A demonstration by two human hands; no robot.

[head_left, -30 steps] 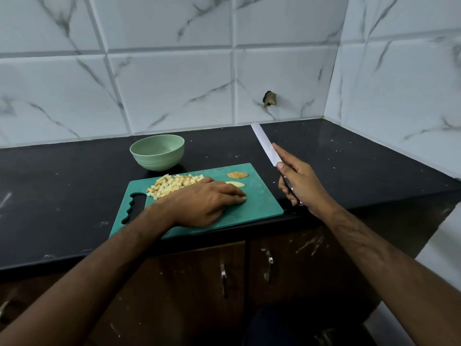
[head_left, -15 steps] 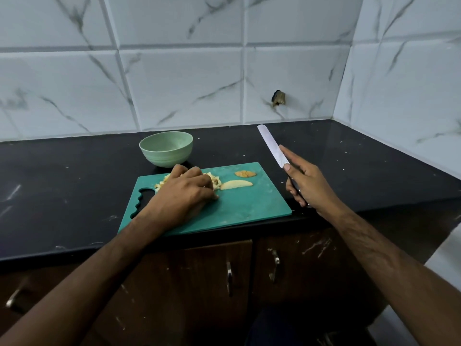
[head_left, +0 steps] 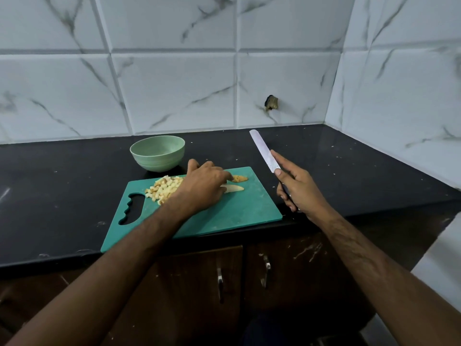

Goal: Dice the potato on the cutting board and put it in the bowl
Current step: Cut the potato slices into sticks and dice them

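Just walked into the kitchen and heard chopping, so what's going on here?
A person is dicing potato on a green cutting board. A heap of potato cubes sits on the board, none visibly in the green bowl behind it. The left hand reaches over the board to two uncut potato pieces. The right hand holds a knife lifted off to the board's right, blade pointing away.
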